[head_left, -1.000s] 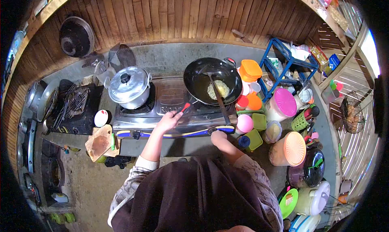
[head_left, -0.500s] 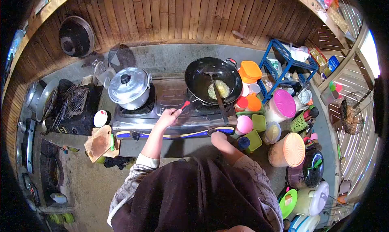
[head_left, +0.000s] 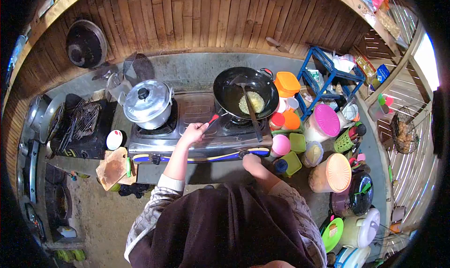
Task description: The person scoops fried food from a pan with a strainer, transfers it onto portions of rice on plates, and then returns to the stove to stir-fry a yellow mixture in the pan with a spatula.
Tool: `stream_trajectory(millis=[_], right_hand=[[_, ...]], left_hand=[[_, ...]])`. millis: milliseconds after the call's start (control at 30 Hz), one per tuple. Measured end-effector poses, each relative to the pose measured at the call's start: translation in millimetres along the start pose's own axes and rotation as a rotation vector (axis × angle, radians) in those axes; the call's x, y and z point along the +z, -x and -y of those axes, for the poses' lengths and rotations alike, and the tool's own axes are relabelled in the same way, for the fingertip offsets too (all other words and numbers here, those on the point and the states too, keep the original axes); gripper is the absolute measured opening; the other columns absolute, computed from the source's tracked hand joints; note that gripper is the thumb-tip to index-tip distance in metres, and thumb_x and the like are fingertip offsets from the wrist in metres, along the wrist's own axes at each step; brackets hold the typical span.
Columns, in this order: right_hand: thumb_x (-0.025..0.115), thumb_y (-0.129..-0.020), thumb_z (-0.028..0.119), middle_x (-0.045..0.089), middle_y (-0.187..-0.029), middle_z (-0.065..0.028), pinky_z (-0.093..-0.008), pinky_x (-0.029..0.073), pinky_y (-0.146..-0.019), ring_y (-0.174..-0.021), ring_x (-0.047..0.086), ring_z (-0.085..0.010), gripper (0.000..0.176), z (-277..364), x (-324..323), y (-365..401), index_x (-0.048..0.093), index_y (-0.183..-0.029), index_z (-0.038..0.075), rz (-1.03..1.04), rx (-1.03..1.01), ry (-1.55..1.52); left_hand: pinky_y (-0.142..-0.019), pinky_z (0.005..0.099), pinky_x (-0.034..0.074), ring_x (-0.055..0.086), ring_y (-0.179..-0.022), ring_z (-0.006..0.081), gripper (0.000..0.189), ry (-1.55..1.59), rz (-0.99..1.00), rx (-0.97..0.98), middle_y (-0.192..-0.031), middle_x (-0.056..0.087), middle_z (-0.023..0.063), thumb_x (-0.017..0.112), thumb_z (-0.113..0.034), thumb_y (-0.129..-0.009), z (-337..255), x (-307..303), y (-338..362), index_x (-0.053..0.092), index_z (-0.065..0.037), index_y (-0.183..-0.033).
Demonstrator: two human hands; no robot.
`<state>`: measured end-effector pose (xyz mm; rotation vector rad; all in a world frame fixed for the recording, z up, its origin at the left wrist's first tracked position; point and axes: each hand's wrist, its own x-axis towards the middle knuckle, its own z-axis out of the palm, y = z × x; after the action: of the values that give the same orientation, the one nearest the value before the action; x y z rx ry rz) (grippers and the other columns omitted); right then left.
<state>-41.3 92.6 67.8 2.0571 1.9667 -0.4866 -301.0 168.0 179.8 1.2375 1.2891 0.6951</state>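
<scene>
My left hand (head_left: 194,133) is closed around the red-and-black handle (head_left: 213,118) of a black wok (head_left: 227,91), which sits over the right burner of a gas stove (head_left: 197,146). Pale, bubbling bits (head_left: 253,102) lie in oil inside the wok. A spatula (head_left: 251,109) rests in it, its long handle leaning over the front rim. At the stove's front panel, the fingers of my right hand (head_left: 251,162) are closed on the right control knob (head_left: 243,153), which they partly hide.
A lidded silver pot (head_left: 148,104) stands on the left burner. Colourful containers (head_left: 294,141) crowd the right side beside a blue rack (head_left: 328,80). Left of the stove are a cutting board (head_left: 111,168) with a green-handled knife (head_left: 129,166) and a small white bowl (head_left: 114,139).
The view has shifted slightly. My left hand stays on the wok handle and my right hand at the knob; little else differs.
</scene>
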Motion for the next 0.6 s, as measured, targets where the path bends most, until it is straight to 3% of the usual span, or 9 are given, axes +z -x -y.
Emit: stream_trajectory(millis=[300, 367, 467, 533, 567, 600], right_hand=[[0.048, -0.082, 0.026, 0.062, -0.095, -0.0184, -0.0398, 0.049, -0.074, -0.089, 0.06, -0.0307, 0.03, 0.1, -15.9, 13.3, 0.064, -0.09, 0.002, 0.013, -0.036, -0.047], [0.05, -0.082, 0.028, 0.06, -0.1, -0.0191, -0.0398, 0.049, -0.076, -0.094, 0.059, -0.0312, 0.032, -0.1, -20.9, 15.1, 0.063, -0.094, 0.002, 0.034, 0.008, -0.118], [0.054, -0.079, 0.035, 0.06, -0.094, -0.0228, -0.04, 0.05, -0.072, -0.083, 0.062, -0.0321, 0.039, -14.5, -16.0, 7.8, 0.062, -0.09, -0.001, 0.004, -0.075, -0.175], [0.058, -0.075, 0.029, 0.062, -0.088, -0.0205, -0.0367, 0.051, -0.067, -0.071, 0.064, -0.0282, 0.038, -18.6, -32.4, 18.5, 0.059, -0.094, -0.003, 0.097, 0.052, -0.684], [0.058, -0.075, 0.029, 0.062, -0.088, -0.0205, -0.0367, 0.051, -0.067, -0.071, 0.064, -0.0282, 0.038, -20.3, -36.6, 28.1, 0.059, -0.094, -0.003, 0.099, 0.048, -0.68], [0.057, -0.077, 0.024, 0.061, -0.088, -0.0158, -0.0352, 0.05, -0.065, -0.068, 0.064, -0.025, 0.041, -21.7, -38.9, 40.9, 0.049, -0.108, -0.002, 0.03, 0.073, -0.972]], left_hand=[[-0.035, 0.0212, 0.022, 0.033, -0.038, 0.005, 0.032, 0.057, 0.014, 0.036, -0.052, 0.044, -0.0015, 0.052, -0.035, -0.087, -3.9, 4.2, 11.7, 0.056, -0.005, -0.076], [-0.037, 0.022, 0.03, 0.038, -0.039, 0.0066, 0.032, 0.055, 0.013, 0.004, -0.05, 0.045, -0.0012, 0.053, -0.031, -0.087, -2.3, 2.8, 12.6, 0.053, -0.005, -0.068], [-0.037, 0.0221, 0.028, 0.037, -0.039, 0.0063, 0.032, 0.025, 0.009, 0.026, -0.049, 0.044, -0.0015, 0.052, -0.031, -0.087, -3.5, 3.0, 19.0, 0.051, -0.006, -0.066], [-0.036, 0.0223, 0.027, 0.036, -0.038, 0.0061, 0.032, 0.036, 0.016, 0.028, -0.049, 0.043, -0.0019, 0.052, -0.031, -0.087, -1.9, 2.5, 22.3, 0.051, -0.006, -0.067], [-0.036, 0.0225, 0.026, 0.035, -0.038, 0.0059, 0.032, 0.047, 0.025, 0.031, -0.048, 0.043, -0.0022, 0.052, -0.031, -0.087, -1.1, 2.3, 23.8, 0.051, -0.006, -0.067], [-0.036, 0.0225, 0.026, 0.035, -0.038, 0.0059, 0.032, 0.051, 0.02, 0.031, -0.048, 0.043, -0.0022, 0.052, -0.031, -0.087, -2.0, 2.6, 26.3, 0.051, -0.006, -0.067]])
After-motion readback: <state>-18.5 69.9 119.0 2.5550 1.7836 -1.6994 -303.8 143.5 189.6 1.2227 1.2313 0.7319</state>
